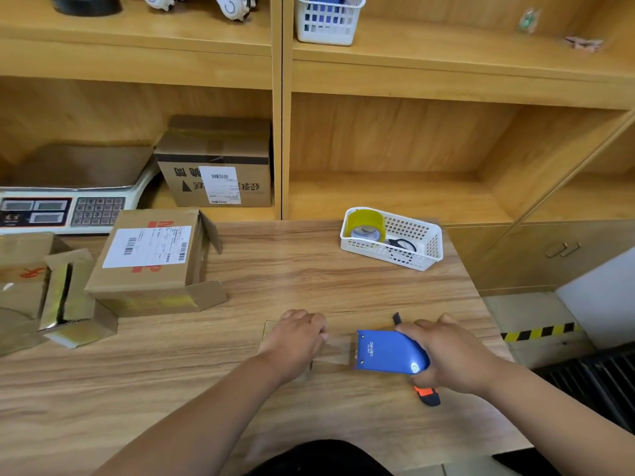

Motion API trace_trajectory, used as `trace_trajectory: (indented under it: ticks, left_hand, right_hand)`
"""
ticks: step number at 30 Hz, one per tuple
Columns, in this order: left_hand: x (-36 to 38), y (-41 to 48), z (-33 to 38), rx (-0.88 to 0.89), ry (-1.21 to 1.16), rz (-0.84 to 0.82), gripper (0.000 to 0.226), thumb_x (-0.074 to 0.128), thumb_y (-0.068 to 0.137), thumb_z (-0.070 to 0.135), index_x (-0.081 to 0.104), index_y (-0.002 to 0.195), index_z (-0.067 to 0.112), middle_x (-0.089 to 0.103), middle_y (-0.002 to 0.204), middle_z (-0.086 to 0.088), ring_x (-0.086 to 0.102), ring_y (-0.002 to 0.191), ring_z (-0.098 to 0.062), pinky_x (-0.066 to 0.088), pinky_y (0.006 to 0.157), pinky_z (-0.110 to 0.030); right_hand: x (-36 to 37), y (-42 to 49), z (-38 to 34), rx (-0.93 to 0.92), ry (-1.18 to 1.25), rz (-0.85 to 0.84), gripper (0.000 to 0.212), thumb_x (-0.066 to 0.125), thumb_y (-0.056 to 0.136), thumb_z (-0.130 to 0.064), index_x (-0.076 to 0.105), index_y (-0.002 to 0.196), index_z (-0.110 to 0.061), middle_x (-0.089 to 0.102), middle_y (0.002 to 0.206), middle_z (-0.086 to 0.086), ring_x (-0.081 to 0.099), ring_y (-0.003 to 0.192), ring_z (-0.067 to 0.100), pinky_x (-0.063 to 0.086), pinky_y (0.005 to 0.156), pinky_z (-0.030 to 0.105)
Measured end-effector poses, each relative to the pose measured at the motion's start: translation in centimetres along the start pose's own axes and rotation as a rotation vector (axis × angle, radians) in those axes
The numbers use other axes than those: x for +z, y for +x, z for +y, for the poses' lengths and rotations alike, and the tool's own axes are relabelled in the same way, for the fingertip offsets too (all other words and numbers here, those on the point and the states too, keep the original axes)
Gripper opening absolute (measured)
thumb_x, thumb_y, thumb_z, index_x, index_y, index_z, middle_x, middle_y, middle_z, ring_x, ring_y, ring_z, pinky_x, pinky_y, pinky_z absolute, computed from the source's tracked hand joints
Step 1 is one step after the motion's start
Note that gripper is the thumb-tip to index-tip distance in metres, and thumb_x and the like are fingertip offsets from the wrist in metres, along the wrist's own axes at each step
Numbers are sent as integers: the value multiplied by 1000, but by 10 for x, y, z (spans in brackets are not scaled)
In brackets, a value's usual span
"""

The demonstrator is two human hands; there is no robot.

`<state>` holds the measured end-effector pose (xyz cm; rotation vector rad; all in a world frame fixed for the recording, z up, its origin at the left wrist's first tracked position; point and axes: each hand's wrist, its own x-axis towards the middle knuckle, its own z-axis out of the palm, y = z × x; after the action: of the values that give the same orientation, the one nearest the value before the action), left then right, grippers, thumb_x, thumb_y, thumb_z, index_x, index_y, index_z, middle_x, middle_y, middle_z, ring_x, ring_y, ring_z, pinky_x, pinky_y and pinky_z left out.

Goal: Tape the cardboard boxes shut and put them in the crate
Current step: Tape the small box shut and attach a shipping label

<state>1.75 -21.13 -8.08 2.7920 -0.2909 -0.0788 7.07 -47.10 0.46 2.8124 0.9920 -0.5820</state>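
A small cardboard box [271, 333], lying on the near side of the white basket [423, 257], is mostly hidden under the left hand [295, 338], whose curled fingers are holding it down. The right hand [450, 355] is gripping a blue tape dispenser [388, 352], stretching clear tape [338, 344] over the flat brown lid.
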Motion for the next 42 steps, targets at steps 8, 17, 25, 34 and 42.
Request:
trace_trajectory:
  ticks: [8, 17, 25, 34, 42]
  left_hand:
    - [3, -1, 5, -61, 57, 9, 22, 32, 100, 30, 50, 107, 19, 59, 109, 2, 45, 106, -18, 25, 91, -25]
    - [0, -1, -1, -171, 135, 3, 25, 31, 100, 28, 48, 111, 15, 56, 113, -1, 45, 109, -19, 30, 91, -28]
    - [-2, 6, 3, -268, 188, -29, 27, 30, 100, 30, 47, 115, 15, 55, 119, -2, 44, 115, -20, 29, 93, -31]
    - [-5, 14, 4, -373, 180, -12, 25, 29, 101, 25, 46, 115, 14, 56, 118, -1, 46, 113, -20, 32, 92, -30]
    - [-11, 41, -8, -379, 194, 3, 27, 29, 102, 28, 44, 118, 12, 55, 121, -3, 46, 116, -21, 32, 92, -30]
  right_hand:
    - [2, 14, -31, 15, -274, 24, 54, 59, 67, -46, 45, 116, -27, 59, 100, -1, 39, 69, 22, 19, 72, 31]
    - [6, 40, -62, 82, -301, 43, 54, 65, 72, -42, 45, 117, -19, 59, 101, 3, 60, 84, 22, 26, 90, 33]
    - [-10, 59, -64, 73, -294, 5, 52, 67, 72, -41, 47, 115, -19, 60, 103, 3, 60, 92, 21, 28, 95, 35]
    - [-15, 83, -66, 31, -317, 9, 49, 67, 73, -41, 47, 112, -20, 53, 87, -2, 55, 79, 19, 28, 81, 34]
    - [-21, 107, -55, 13, -279, 56, 46, 67, 73, -40, 47, 109, -19, 59, 95, -1, 58, 83, 20, 29, 81, 34]
